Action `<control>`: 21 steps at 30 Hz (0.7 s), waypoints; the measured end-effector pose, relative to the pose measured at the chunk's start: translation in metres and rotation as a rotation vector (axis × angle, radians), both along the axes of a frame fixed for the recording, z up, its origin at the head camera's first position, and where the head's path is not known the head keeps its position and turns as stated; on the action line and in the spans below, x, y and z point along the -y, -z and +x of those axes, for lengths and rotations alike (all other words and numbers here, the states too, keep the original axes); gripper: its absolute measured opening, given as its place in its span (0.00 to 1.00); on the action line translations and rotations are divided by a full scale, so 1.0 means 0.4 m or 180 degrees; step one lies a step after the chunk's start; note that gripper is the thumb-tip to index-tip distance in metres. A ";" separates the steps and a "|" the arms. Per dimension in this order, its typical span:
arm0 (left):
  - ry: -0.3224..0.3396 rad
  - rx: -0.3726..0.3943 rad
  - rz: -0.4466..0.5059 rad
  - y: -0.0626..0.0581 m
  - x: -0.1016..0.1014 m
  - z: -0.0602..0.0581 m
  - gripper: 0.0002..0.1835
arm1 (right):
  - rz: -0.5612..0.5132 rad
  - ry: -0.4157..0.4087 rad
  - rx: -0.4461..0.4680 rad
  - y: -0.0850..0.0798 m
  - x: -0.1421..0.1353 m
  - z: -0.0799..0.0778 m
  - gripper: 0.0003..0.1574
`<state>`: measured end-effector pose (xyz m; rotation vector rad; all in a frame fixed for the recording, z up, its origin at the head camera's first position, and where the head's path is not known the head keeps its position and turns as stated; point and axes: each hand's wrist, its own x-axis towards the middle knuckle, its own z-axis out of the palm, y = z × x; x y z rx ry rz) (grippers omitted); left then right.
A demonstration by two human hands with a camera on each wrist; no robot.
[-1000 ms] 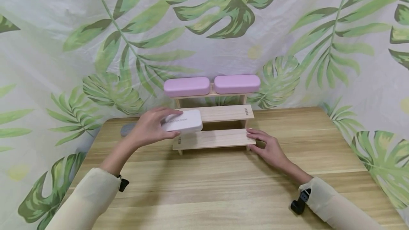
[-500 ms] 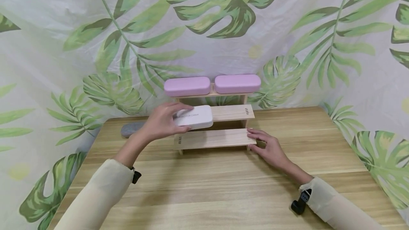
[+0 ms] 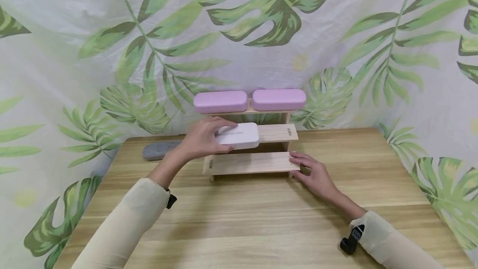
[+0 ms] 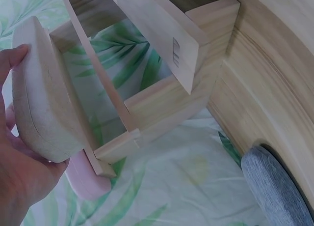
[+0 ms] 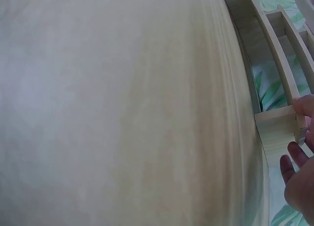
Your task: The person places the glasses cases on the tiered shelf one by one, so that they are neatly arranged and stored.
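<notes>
Mid-frame, we see the left hand (image 3: 201, 138) gripping a white case (image 3: 244, 135), likely light, stiff, best held by one end; right of centre, the right hand (image 3: 316, 177) grips a rack (image 3: 250, 163).

Cream sleeves (image 3: 125, 223), black wrist devices (image 3: 349, 243)

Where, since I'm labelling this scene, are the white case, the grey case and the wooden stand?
White case (image 3: 240, 135), head view: its printed upper face.
Grey case (image 4: 275, 189), left wrist view: its upper surface.
Wooden stand (image 3: 250, 163), head view: its bare lowest step.
</notes>
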<state>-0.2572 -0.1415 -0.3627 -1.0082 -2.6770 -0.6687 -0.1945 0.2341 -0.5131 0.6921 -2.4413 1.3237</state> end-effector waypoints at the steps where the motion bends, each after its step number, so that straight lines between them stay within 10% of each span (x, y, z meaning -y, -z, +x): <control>1: -0.0007 -0.0003 -0.0012 0.001 -0.003 -0.001 0.35 | -0.0007 -0.0002 0.0006 0.001 0.000 0.001 0.25; 21: 0.0040 0.0088 0.0049 0.003 -0.075 -0.015 0.35 | 0.0173 0.0120 -0.0058 -0.004 0.006 0.006 0.27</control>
